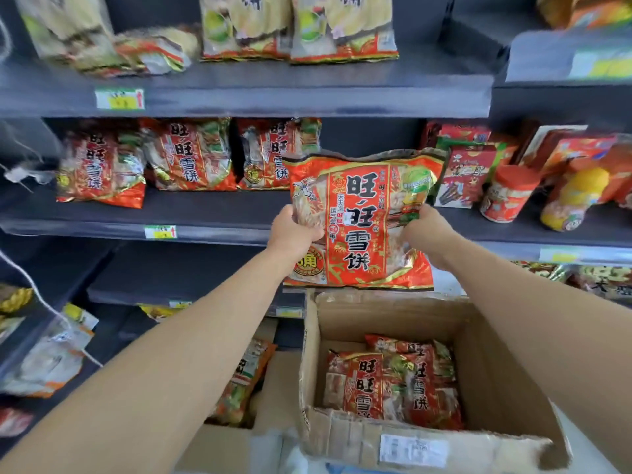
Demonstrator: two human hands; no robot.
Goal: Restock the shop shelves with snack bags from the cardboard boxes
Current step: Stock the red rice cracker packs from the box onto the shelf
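Observation:
A large red snack bag (359,213) with black characters is held upright in front of the middle shelf (212,230). My left hand (294,230) grips its left edge and my right hand (425,234) grips its right edge. Below it an open cardboard box (485,378) holds more of the same red bags (390,381). Three matching red bags (191,155) stand in a row on the middle shelf to the left of the held bag.
The top shelf (273,94) carries yellow and red snack bags. Red boxes and jars (506,193) crowd the middle shelf's right side. A second cardboard box (236,439) with a bag stands at lower left. Lower shelves hold other bags at left.

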